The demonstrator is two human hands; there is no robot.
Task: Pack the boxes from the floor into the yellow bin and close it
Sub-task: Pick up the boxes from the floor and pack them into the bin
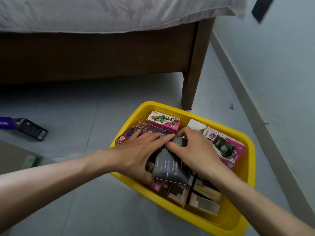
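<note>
The yellow bin (245,169) stands open on the floor near the bed leg, filled with several toy boxes. A pink box (164,122) lies at its far side, and a larger pink box (225,147) leans at the right. In the middle sits a dark box (168,167), tilted on top of the others. My left hand (141,150) grips its left side and my right hand (196,150) holds its top and right side. A dark box with a barcode (32,128) lies on the floor at far left. No lid is in view.
A wooden bed frame (102,53) with a pale sheet spans the back, its leg (189,89) just behind the bin. A wall with a skirting board runs along the right. A purple item (5,122) and a green item (31,161) lie at the left.
</note>
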